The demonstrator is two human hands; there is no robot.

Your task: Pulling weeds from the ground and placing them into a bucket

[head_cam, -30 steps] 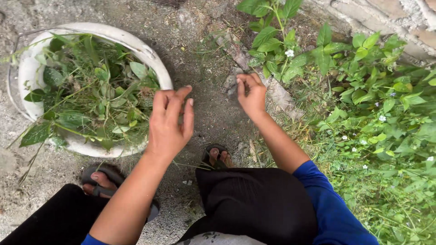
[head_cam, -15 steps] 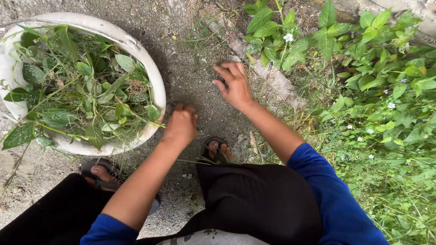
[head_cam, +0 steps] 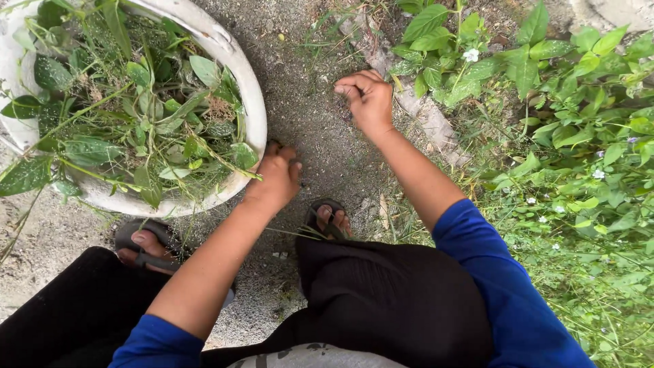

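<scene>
Your left hand (head_cam: 276, 174) sits low over the gritty ground (head_cam: 313, 102), right beside the rim of the white basin (head_cam: 248, 102), fingers curled under into a loose fist. Can't tell if anything's pinched in it; the fingertips are hidden under the knuckles. A sec ago that hand was up and spread, palm facing you; half a sec ago it had already dropped and curled, and now it's abt the same pose, a bit nearer the basin.

Your right hand (head_cam: 368, 99) is down on the dirt near the concrete edging strip (head_cam: 429, 119), fingers bent inward, tips at the soil. Half a sec ago those fingers were stretched out flat; now they're drawn in. Whether they grip a weed or just grit, can't tell. The hands are well apart, w/ bare ground between.

Basin is upper left, holding pulled weeds (head_cam: 136, 109), leafy stems and thin grass, some hanging over the rim. It looks higher and further left than before, since your head has tipped.

Leafy plants w/ small white flowers (head_cam: 545, 102) fill the right side, just past the right hand. Your sandalled feet (head_cam: 327, 218) are planted below the hands, black-clad knees at the bottom, blue sleeves (head_cam: 490, 272) pushed up the arms.
</scene>
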